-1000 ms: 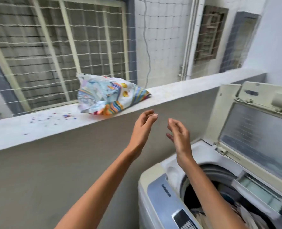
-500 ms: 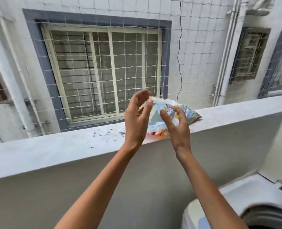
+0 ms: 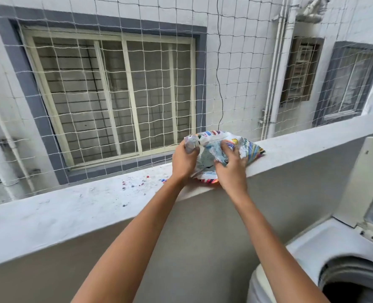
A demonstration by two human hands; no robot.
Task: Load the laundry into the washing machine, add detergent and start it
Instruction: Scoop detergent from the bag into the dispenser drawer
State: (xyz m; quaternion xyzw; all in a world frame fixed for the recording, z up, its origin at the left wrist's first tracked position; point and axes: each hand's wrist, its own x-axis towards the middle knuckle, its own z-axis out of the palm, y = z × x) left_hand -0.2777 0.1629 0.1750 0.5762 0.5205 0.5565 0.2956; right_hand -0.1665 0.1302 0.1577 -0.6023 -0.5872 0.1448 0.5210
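Observation:
A crumpled, colourful detergent bag (image 3: 211, 152) lies on the white ledge (image 3: 72, 206) of a half-height wall. My left hand (image 3: 182, 161) grips the bag's left end, fingers curled round the plastic. My right hand (image 3: 231, 167) grips its middle and near side. At the bottom right is the top-loading washing machine (image 3: 308, 254), with its lid (image 3: 360, 182) raised and the dark drum opening (image 3: 353, 283) partly in view. Any laundry inside is hidden from here.
Small coloured granules (image 3: 142, 182) are scattered on the ledge left of the bag. A white rope net (image 3: 137, 84) spans the opening above the ledge. Behind it stand a tiled wall with windows and pipes (image 3: 277, 73).
Both hands have moved forward from just in front of the bag and closed on it. The view has stayed turned up towards the ledge, away from the washer.

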